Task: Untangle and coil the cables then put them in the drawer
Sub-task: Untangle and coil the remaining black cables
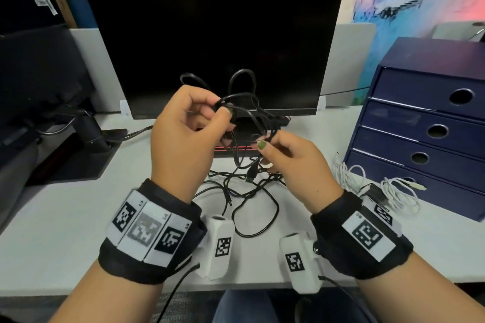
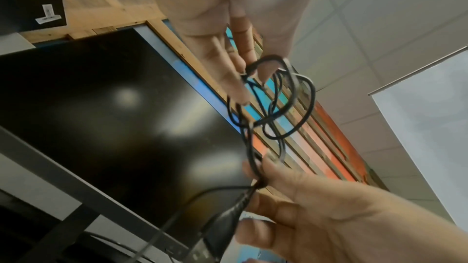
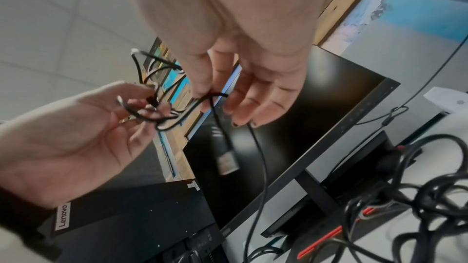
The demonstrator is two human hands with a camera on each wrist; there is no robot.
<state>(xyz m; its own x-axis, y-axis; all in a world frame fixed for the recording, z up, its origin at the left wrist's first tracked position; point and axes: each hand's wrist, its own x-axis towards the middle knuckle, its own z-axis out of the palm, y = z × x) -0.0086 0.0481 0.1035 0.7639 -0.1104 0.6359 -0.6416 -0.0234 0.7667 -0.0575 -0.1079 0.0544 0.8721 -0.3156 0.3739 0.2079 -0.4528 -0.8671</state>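
At frame centre, above the tabletop point(image 1: 78, 231), the left hand point(image 1: 181, 136) and right hand point(image 1: 291, 165) each pinch the tangled black cables point(image 1: 244, 102) between thumb and fingers point(image 1: 262, 145); loose strands trail below.

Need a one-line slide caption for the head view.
Left hand and right hand pinch a tangled black cable above the white desk, blue drawer unit at right.

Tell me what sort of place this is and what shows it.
Most likely an office desk or workstation. A dark monitor stands on a white desk, a blue drawer unit sits at the right, and a second Lenovo-labelled screen stands beside it.
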